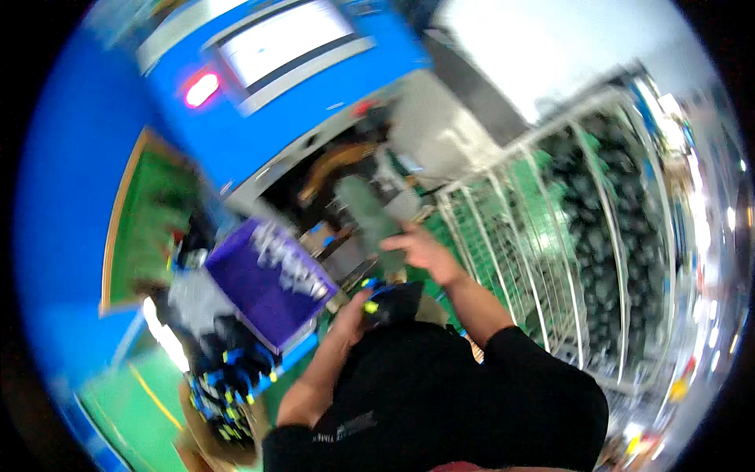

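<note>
My left hand (351,316) is closed on the edge of a dark fabric-like piece with blue and yellow-green patches (393,303), held close against my body. Its exact kind is blurred. My right hand (425,253) reaches forward with its fingers stretched out. Its fingertips overlap a long, rounded grey-green flat form (366,208) that tilts up toward the machine; whether they press on it I cannot tell. Behind the form is the opening of a blue machine (283,118), with brownish and dark parts inside.
A purple bin (271,342) with whitish bits along its rim stands at left. Below it, a cardboard box (193,425) holds several dark pieces with blue and yellow patches. A white wire cage (578,315) with many dark lumps stands at right. The machine carries a lit screen (287,43).
</note>
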`<state>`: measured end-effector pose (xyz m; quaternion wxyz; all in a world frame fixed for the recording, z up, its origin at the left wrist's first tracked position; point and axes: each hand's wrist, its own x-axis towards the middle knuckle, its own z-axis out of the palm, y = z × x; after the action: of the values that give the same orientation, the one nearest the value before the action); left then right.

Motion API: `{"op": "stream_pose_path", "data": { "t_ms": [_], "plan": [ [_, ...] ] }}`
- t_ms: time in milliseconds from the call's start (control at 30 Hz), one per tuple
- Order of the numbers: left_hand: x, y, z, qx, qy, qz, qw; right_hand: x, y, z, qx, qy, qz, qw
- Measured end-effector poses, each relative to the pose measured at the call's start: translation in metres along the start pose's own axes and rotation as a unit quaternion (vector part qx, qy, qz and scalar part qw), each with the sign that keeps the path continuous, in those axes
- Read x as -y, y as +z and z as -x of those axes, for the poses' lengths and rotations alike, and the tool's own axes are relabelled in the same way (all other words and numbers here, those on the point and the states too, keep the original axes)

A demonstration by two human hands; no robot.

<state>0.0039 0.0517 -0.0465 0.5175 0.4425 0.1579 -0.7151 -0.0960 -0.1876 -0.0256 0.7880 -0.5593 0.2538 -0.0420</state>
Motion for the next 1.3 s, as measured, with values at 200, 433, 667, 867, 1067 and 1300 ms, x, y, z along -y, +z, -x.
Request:
{"op": "stream_pose_path", "data": {
  "t_ms": [200,433,667,867,1067,1300],
  "plan": [
    [-0.013,-0.038,0.005,-0.003,0.080,0.013,0.997,0.019,-0.001,0.049,-0.072,-0.078,-0.098,0.990],
    [-0.027,0.012,0.013,-0.038,0.120,-0.112,0.986,-0.004,-0.120,0.206,-0.223,-0.169,-0.328,0.902],
    [-0.027,0.095,-0.009,-0.090,0.105,-0.219,0.966,0.007,-0.288,0.231,-0.041,-0.443,-0.662,0.603],
    [-0.022,0.139,-0.024,-0.051,0.085,-0.262,0.960,0.106,-0.421,0.216,-0.235,-0.483,-0.713,0.450],
    [-0.003,0.077,-0.019,-0.085,0.120,-0.167,0.975,0.103,-0.436,0.247,-0.309,-0.377,-0.617,0.617],
    [0.075,-0.066,0.134,-0.231,0.377,0.008,0.897,0.087,-0.391,0.224,-0.362,-0.365,-0.417,0.750]
  ]
}}
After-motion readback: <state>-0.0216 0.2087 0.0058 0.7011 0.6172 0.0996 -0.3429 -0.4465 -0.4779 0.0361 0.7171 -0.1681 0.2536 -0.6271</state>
